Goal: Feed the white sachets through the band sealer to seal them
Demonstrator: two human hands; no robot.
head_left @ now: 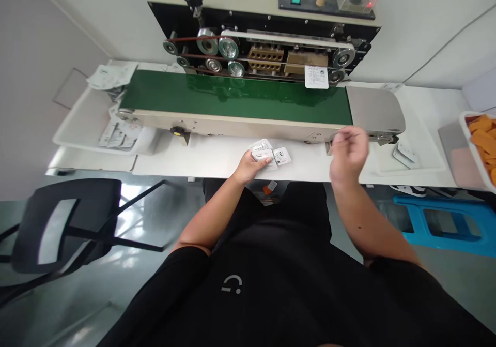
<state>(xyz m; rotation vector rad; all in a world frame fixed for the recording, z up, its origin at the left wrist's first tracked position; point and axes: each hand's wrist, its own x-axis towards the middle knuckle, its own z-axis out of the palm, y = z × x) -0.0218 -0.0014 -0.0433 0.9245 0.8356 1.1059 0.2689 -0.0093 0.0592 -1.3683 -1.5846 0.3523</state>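
My left hand (251, 165) rests on the white table (217, 158) and grips a small stack of white packets (265, 153) in front of the sealing machine. My right hand (349, 150) hovers just below the right end of the green conveyor belt (236, 96), blurred by motion, fingers loosely curled; nothing shows in it. One white packet (316, 76) stands on the belt under the sealing head (271, 60), near the right end.
A white tray (77, 124) at the belt's left end holds several sealed packets (116, 132). A bin with orange pieces (482, 140) stands at far right, loose packets (405, 154) beside it. A black chair (65, 223) is at left, a blue stool (445, 223) at right.
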